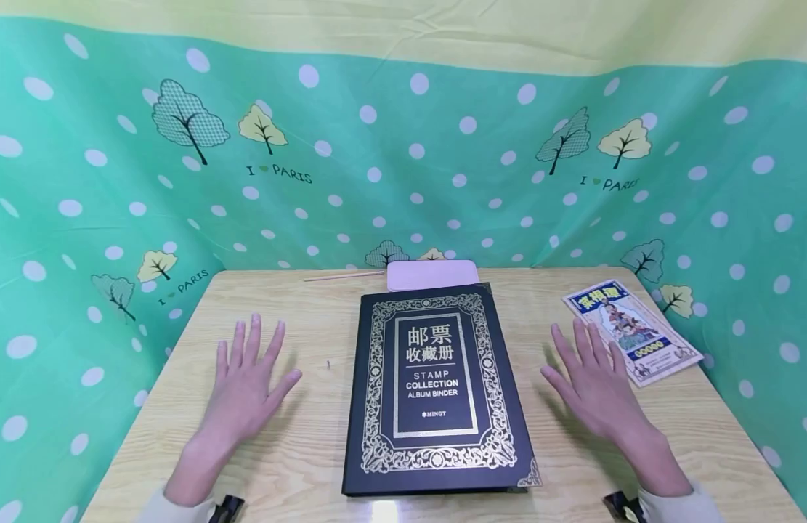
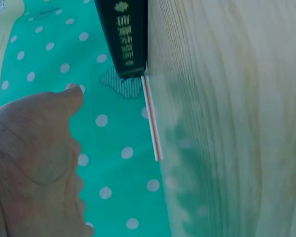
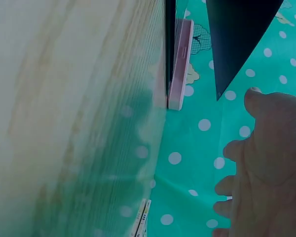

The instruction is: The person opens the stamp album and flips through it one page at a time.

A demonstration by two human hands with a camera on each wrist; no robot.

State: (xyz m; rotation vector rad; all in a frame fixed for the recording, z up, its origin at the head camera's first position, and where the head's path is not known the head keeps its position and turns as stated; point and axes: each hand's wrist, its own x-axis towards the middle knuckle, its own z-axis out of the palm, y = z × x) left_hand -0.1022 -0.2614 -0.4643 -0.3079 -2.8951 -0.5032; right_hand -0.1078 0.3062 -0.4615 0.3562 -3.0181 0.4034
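A dark navy stamp album (image 1: 436, 392) with silver ornamental borders lies closed in the middle of the table. To its left my left hand (image 1: 242, 396) is held with fingers spread and straight, touching nothing that I can see. On the other side my right hand (image 1: 599, 392) is spread in the same way, near an illustrated booklet (image 1: 632, 332). The left wrist view shows the album's spine (image 2: 122, 39) with gold lettering. In the right wrist view a dark cover corner (image 3: 237, 44) juts above the thumb.
Behind the album sits a pale pink flat case (image 1: 432, 276), with thin pinkish sticks (image 1: 344, 277) to its left. A tiny dark bit (image 1: 327, 365) lies on the wooden table (image 1: 298, 465). Green dotted cloth (image 1: 416, 174) hangs around the back and sides.
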